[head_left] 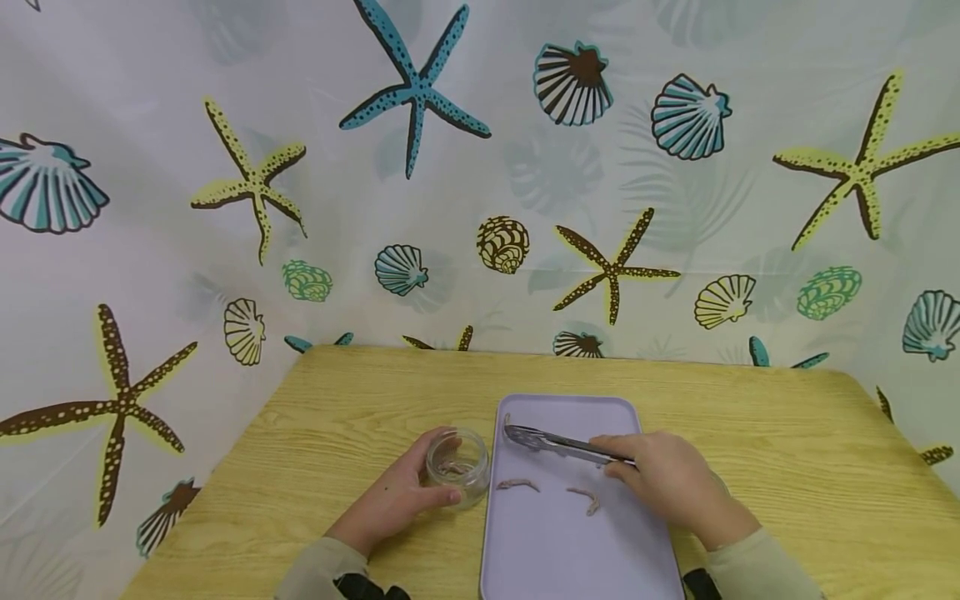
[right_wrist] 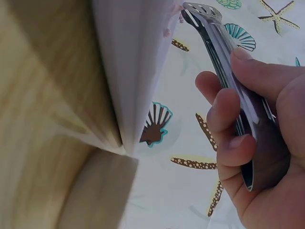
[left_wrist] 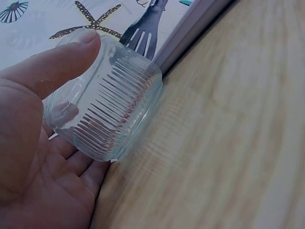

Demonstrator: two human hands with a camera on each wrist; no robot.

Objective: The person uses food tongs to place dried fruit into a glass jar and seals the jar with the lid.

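Observation:
My left hand [head_left: 405, 487] holds a clear glass jar [head_left: 471, 492], fingers on its far side and thumb at the front. Ribbed glass [left_wrist: 116, 102] shows in the left wrist view, with blurry brownish bits inside. My right hand [head_left: 671, 479] grips metal tongs [head_left: 566, 444] over the lavender tray [head_left: 577, 550]. In the right wrist view, thumb and fingers wrap the tongs [right_wrist: 233, 86], whose slotted tips lie close together. On the tray lie slender brownish pieces like small dried fish or shrimp: one at left [head_left: 518, 483], another curved [head_left: 585, 500], and one by the tong tips [head_left: 507, 419].
The tray's raised rim [head_left: 491, 517] runs right beside the jar. Both stand on a wood-grain table [head_left: 375, 392]. A white cloth [head_left: 480, 183] printed with starfish and shells hangs behind the table and at both sides.

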